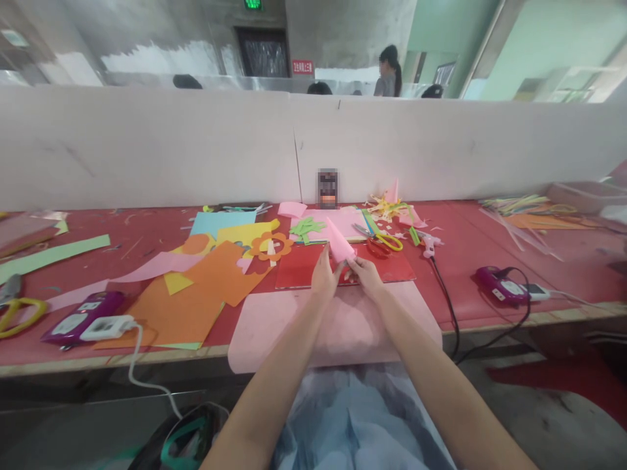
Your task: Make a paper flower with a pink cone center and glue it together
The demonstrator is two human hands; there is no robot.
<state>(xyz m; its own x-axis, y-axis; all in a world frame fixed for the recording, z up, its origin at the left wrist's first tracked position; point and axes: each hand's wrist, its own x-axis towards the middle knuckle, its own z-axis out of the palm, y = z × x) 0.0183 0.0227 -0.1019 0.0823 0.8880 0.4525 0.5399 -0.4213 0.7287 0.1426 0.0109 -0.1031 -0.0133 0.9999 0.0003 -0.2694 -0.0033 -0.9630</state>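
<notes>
My left hand (324, 275) and my right hand (365, 274) are closed on the lower end of a rolled pink paper cone (339, 243), which points up and away from me. They hold it just above a red sheet (298, 269) and a large pink sheet (274, 326) that hangs over the table's front edge. Scissors with red and yellow handles (385, 241) lie just beyond my right hand.
Orange, yellow, blue and pink paper sheets (215, 274) and an orange flower cut-out (270, 247) cover the red table (455, 287) on the left. A glue gun (428, 243) with a black cord lies to the right. Purple devices (81, 316) (499, 285) sit at both sides. Other people stand behind the white partition (147, 143).
</notes>
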